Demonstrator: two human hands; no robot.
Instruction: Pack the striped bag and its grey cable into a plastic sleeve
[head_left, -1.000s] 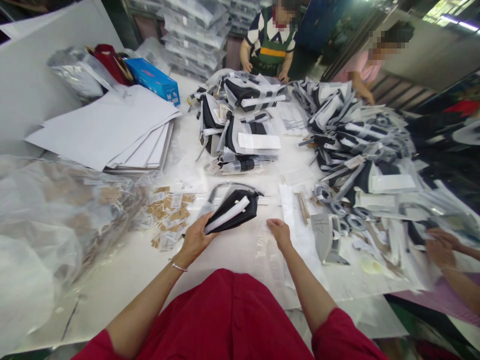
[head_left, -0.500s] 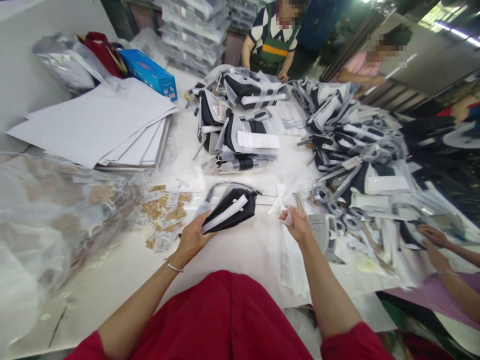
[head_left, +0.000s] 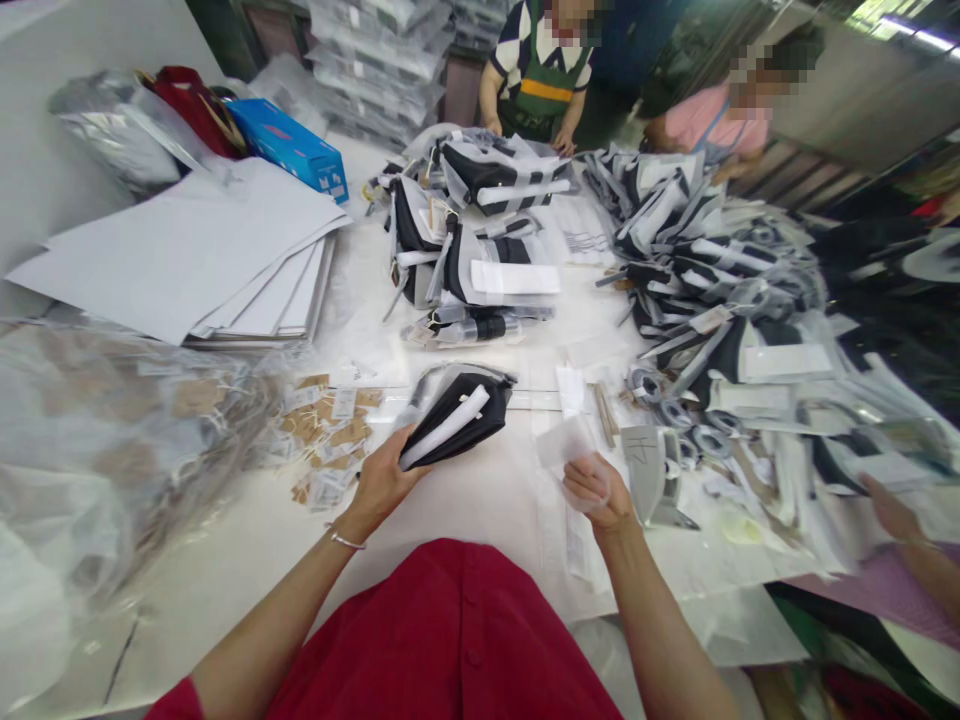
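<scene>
My left hand (head_left: 384,485) is closed on the near end of a black bag (head_left: 480,428), which I hold tilted over the table. A white padded strip (head_left: 448,428) lies along the bag's upper side, and a grey strap curves behind it. In my right hand (head_left: 602,492), between closed fingers, is a translucent white sheet (head_left: 561,446), apart from the bag. Left of the bag, brown paper tags (head_left: 330,430) with strings are scattered. Beside my right hand stands a grey tape dispenser (head_left: 651,470). Thin white sheets (head_left: 574,545) lie beneath that hand.
Wrapped black bags (head_left: 499,265) sit farther back, with a large heap (head_left: 720,270) at right. White paper sheets (head_left: 217,235), a blue box (head_left: 289,145) and plastic bags (head_left: 135,420) occupy the left. Co-workers stand opposite; another person's hand (head_left: 896,510) is at right.
My right hand has drawn back slightly toward me, and the translucent sheet now shows spread out in its fingers. My left hand still holds the bag nearly in place.
</scene>
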